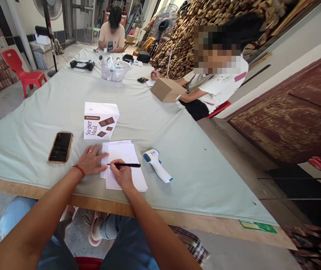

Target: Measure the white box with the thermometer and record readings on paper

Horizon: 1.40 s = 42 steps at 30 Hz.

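My right hand [122, 175] grips a black pen [129, 165], its tip at the left edge of a white sheet of paper [133, 180]. Spread flat, my left hand [89, 160] rests on the cloth with its fingertips on the papers' left side. Under the top sheet, another paper with rows of writing [103, 174] sticks out at the left. Left of that hand lies a smartphone [60, 147] with a dark screen. A white box marked Su-per Meal [100, 122] stands just beyond the papers. A white and blue infrared thermometer [158, 165] lies to their right.
A pale green cloth covers the table [177, 191]. Farther back are a clear plastic basin [115, 71] of bottles, a black object [82, 65] and a cardboard box [168, 90]. One person [213, 86] sits at the right, another [112, 35] at the far end. A red chair [25, 69] stands left.
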Available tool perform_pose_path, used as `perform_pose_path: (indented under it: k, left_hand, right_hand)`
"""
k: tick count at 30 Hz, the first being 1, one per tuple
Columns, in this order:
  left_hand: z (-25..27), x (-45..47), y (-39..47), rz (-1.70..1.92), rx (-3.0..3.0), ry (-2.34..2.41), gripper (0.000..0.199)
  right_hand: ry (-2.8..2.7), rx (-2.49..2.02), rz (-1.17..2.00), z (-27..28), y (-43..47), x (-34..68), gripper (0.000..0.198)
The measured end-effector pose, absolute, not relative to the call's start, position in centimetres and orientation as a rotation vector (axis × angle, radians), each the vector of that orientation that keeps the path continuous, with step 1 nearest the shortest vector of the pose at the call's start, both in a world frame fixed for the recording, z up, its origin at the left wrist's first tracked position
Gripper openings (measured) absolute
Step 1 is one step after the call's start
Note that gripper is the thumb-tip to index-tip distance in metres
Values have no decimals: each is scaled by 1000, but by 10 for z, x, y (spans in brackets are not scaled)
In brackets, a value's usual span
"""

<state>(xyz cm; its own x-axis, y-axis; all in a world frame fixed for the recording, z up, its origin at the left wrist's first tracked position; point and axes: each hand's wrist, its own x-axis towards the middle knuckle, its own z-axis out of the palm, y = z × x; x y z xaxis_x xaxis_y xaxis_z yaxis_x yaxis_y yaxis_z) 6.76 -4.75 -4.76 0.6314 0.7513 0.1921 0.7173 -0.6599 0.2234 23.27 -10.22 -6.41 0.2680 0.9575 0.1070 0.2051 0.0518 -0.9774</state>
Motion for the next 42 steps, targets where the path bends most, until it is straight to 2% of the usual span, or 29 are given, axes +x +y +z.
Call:
perform_pose_path:
  k: [42]
  left_hand:
    - [-48,67,-46,406,2733,1231,57]
  right_hand:
    - [-1162,-1426,851,-62,-101,233,17]
